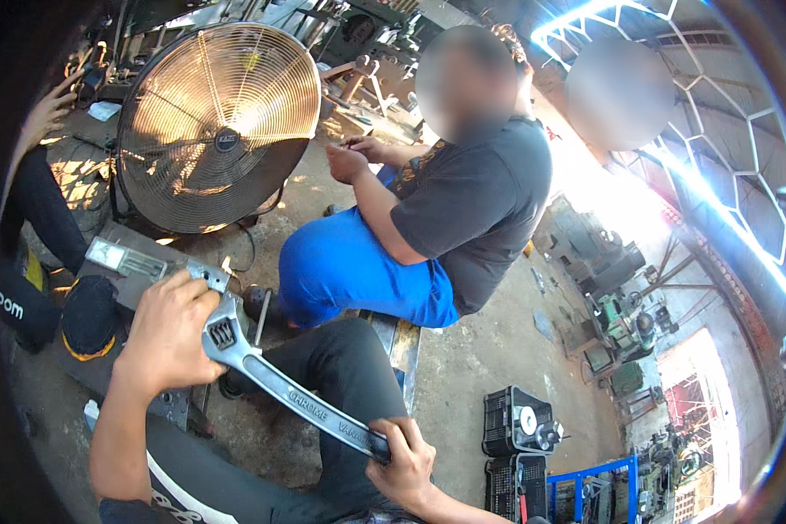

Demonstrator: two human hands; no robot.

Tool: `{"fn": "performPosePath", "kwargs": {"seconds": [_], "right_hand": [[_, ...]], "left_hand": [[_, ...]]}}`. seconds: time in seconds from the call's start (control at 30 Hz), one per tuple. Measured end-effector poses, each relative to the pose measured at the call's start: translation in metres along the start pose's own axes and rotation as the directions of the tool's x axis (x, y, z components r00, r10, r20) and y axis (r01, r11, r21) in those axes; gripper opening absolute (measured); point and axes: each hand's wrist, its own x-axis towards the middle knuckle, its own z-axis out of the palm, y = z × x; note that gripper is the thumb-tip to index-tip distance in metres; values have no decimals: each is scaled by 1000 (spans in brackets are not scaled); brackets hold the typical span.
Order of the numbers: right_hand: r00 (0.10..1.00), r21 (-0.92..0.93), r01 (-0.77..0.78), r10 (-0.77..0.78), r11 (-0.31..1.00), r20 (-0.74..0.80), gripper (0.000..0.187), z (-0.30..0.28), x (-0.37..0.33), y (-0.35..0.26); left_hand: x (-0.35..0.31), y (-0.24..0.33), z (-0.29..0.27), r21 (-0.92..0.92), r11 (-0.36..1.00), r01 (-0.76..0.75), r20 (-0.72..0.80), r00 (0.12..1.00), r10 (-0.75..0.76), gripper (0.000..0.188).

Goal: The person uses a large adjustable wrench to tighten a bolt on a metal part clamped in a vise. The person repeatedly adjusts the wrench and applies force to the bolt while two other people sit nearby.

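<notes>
A large chrome adjustable wrench (301, 400) lies slantwise across my lap, its head at the upper left and its handle running down to the right. My right hand (402, 460) is closed round the handle's end. At the other end my left hand (168, 330) is wrapped against the wrench's head, fingers curled over the top. Just beyond those fingers sits a metal block (208, 278) with holes, touching or very near the wrench's jaws; the hand hides their exact contact. A thin metal rod (262, 319) stands beside the wrench's head.
A big round floor fan (218, 127) stands ahead on the left. A person in blue trousers (358, 271) sits close in front, hands together. Another person's hand (52, 109) shows at far left. Black crates (489, 428) and a blue frame (594, 476) are at right; machines (620, 323) lie beyond.
</notes>
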Motion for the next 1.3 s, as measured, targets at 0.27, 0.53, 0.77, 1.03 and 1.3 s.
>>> {"fn": "performPosePath", "kwargs": {"seconds": [0.27,0.53,0.77,1.03,1.3], "right_hand": [[922,-54,299,-303,953,-241,51,11,4,23],[918,-79,363,-371,928,-140,49,20,-3,70],[984,30,63,-67,998,167,43,6,32,40],[128,291,-947,-669,137,732,37,37,35,39],[167,277,-951,-525,138,834,32,23,19,17]], "left_hand": [[-1,-8,12,-75,997,-10,-42,999,7,47],[3,3,22,-44,994,103,-68,992,-106,46],[6,7,22,-22,995,93,-119,988,-95,46],[3,-14,3,-110,984,-140,-38,990,136,38],[2,-11,2,-175,964,-200,-31,980,198,40]]}}
